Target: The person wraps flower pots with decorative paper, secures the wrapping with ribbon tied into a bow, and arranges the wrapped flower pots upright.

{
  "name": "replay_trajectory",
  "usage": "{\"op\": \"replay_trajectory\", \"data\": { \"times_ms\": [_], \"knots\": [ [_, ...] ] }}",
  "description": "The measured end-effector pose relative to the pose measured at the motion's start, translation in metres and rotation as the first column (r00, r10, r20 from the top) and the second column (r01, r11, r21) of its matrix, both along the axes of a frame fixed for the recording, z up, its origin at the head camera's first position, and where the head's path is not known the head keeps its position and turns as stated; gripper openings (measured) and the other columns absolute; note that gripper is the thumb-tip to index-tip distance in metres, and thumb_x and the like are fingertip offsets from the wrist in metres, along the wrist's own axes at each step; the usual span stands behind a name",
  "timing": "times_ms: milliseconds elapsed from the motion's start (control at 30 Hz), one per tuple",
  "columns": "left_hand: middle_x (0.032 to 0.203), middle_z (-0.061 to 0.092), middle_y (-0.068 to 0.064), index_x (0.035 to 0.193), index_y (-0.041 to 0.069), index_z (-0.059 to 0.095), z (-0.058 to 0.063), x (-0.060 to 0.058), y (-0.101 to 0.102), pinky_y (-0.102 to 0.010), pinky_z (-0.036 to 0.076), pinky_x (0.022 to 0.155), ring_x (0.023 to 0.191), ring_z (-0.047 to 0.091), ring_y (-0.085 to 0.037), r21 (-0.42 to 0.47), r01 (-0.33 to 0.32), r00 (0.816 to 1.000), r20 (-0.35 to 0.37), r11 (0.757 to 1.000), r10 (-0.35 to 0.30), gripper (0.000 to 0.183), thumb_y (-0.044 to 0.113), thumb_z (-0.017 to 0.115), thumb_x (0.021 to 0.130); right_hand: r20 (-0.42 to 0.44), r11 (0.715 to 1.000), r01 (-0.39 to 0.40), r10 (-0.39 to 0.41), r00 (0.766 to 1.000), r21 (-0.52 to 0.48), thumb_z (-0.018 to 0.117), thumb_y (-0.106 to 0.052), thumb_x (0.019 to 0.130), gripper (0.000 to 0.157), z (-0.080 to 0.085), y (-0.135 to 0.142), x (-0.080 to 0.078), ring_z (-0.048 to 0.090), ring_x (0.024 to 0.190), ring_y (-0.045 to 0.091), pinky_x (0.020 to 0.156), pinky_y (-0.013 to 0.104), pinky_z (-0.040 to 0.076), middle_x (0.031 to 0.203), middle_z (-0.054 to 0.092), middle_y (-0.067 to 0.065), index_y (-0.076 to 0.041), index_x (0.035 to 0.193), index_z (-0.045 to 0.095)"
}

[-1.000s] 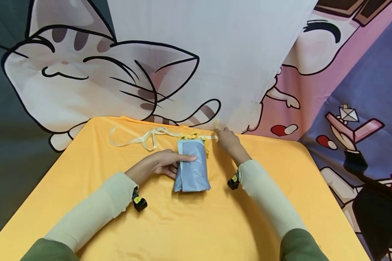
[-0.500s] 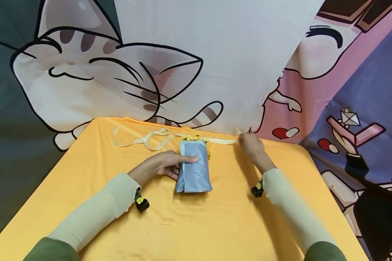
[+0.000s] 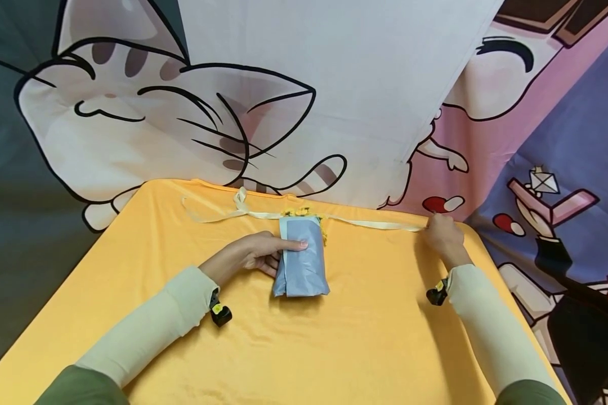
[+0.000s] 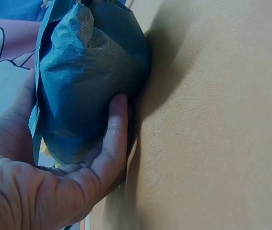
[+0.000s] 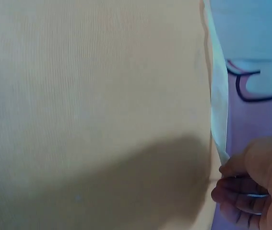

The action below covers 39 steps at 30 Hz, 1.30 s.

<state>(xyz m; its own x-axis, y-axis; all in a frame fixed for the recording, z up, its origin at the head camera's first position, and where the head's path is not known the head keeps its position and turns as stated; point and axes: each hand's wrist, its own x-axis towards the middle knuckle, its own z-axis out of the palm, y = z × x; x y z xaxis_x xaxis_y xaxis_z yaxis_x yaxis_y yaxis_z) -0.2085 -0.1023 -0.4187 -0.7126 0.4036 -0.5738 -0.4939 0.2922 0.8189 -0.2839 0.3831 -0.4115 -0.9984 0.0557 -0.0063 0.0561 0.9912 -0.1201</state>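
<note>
My left hand grips a bouquet wrapped in blue-grey paper, thumb across its front and fingers behind. Small yellow flowers peek out at the wrapper's top and right side. In the left wrist view the crumpled paper lies between thumb and curled fingers, close over the cloth. Far to the right, my right hand pinches one end of a pale cream ribbon. The ribbon passes behind the bouquet, and its other end trails loosely on the left. In the right wrist view the ribbon runs up from my fingertips.
A yellow cloth covers the table, whose back edge meets a hanging backdrop printed with a cartoon cat and figures. Small black wrist cameras sit on both sleeves.
My right hand has moved right along the table's back edge, drawing out the ribbon. The loose loops on the left have shrunk and shifted. My left hand stays on the bouquet.
</note>
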Motion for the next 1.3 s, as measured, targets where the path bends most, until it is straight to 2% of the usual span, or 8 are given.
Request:
{"op": "replay_trajectory", "data": {
  "times_ms": [333, 500, 600, 667, 833, 967, 1133, 1300],
  "knots": [
    [0.093, 0.082, -0.008, 0.115, 0.003, 0.075, 0.0, -0.003, 0.006, -0.041, 0.072, 0.081, 0.079, 0.08, -0.02, -0.009, 0.016, 1.0, -0.003, 1.0, -0.016, 0.057, 0.055, 0.087, 0.096, 0.048, 0.994, 0.108, -0.106, 0.993, -0.035, 0.058, -0.014, 0.104, 0.023, -0.003, 0.027, 0.01, 0.067, 0.088, 0.046, 0.068, 0.059, 0.059, 0.114, 0.069, 0.037, 0.004, 0.106, 0.072],
    [0.092, 0.082, -0.008, 0.115, 0.002, 0.076, 0.002, -0.004, 0.009, -0.041, 0.072, 0.081, 0.079, 0.081, -0.019, -0.002, 0.017, 1.0, 0.003, 1.0, -0.017, 0.055, 0.053, 0.088, 0.096, 0.026, 0.993, 0.106, -0.105, 0.994, -0.054, 0.056, -0.021, 0.109, 0.038, 0.001, -0.008, 0.025, 0.071, 0.104, 0.06, 0.081, 0.069, 0.061, 0.125, 0.068, 0.042, 0.01, 0.13, 0.063],
    [0.094, 0.082, -0.008, 0.116, 0.002, 0.075, 0.004, -0.006, 0.009, -0.042, 0.072, 0.082, 0.08, 0.081, -0.02, 0.003, 0.023, 1.0, 0.009, 1.0, -0.023, 0.055, 0.052, 0.088, 0.097, -0.01, 0.982, -0.004, 0.002, 1.0, -0.187, 0.057, -0.026, 0.114, 0.046, 0.005, -0.053, 0.042, 0.075, 0.106, 0.054, 0.083, 0.062, 0.063, 0.128, 0.072, 0.041, 0.011, 0.141, 0.062],
    [0.094, 0.081, -0.008, 0.116, 0.003, 0.075, 0.004, -0.007, 0.008, -0.042, 0.072, 0.083, 0.081, 0.08, -0.02, 0.0, 0.022, 1.0, 0.011, 1.0, -0.022, 0.054, 0.052, 0.088, 0.097, 0.033, 0.927, -0.067, 0.086, 0.996, -0.37, 0.06, -0.036, 0.116, 0.055, 0.007, -0.089, 0.055, 0.079, 0.104, 0.047, 0.081, 0.054, 0.067, 0.126, 0.076, 0.037, 0.009, 0.147, 0.062],
    [0.094, 0.08, -0.008, 0.118, 0.001, 0.074, 0.003, -0.01, 0.007, -0.042, 0.072, 0.084, 0.082, 0.08, -0.02, 0.003, 0.026, 1.0, 0.013, 1.0, -0.026, 0.056, 0.052, 0.086, 0.098, 0.298, 0.646, 0.073, 0.247, 0.922, -0.76, 0.065, -0.067, 0.109, 0.083, 0.013, -0.169, 0.082, 0.082, 0.099, 0.031, 0.087, 0.043, 0.071, 0.118, 0.077, 0.024, 0.007, 0.144, 0.062],
    [0.096, 0.08, -0.01, 0.121, -0.002, 0.072, 0.0, -0.011, 0.009, -0.042, 0.072, 0.084, 0.082, 0.082, -0.021, 0.019, 0.029, 0.999, 0.027, 0.999, -0.03, 0.055, 0.048, 0.083, 0.101, 0.401, 0.553, 0.169, 0.329, 0.855, -0.816, 0.07, -0.071, 0.103, 0.078, 0.013, -0.203, 0.091, 0.078, 0.094, 0.022, 0.088, 0.042, 0.072, 0.105, 0.073, 0.01, 0.003, 0.128, 0.067],
    [0.095, 0.079, -0.011, 0.122, -0.004, 0.071, -0.003, -0.01, 0.01, -0.041, 0.072, 0.083, 0.079, 0.082, -0.021, 0.027, 0.04, 0.998, 0.038, 0.999, -0.041, 0.051, 0.043, 0.079, 0.105, 0.437, 0.564, 0.169, 0.382, 0.815, -0.808, 0.077, -0.068, 0.098, 0.062, 0.011, -0.222, 0.092, 0.077, 0.088, 0.017, 0.084, 0.037, 0.07, 0.092, 0.075, 0.004, -0.007, 0.106, 0.076],
    [0.096, 0.08, -0.011, 0.123, -0.004, 0.071, -0.003, -0.011, 0.008, -0.041, 0.072, 0.085, 0.083, 0.083, -0.022, 0.016, 0.051, 0.998, 0.044, 0.999, -0.052, 0.056, 0.049, 0.079, 0.105, 0.423, 0.627, 0.1, 0.391, 0.817, -0.773, 0.084, -0.069, 0.092, 0.072, 0.014, -0.239, 0.096, 0.08, 0.106, 0.019, 0.093, 0.037, 0.066, 0.117, 0.082, 0.007, -0.007, 0.126, 0.076]
  ]
}}
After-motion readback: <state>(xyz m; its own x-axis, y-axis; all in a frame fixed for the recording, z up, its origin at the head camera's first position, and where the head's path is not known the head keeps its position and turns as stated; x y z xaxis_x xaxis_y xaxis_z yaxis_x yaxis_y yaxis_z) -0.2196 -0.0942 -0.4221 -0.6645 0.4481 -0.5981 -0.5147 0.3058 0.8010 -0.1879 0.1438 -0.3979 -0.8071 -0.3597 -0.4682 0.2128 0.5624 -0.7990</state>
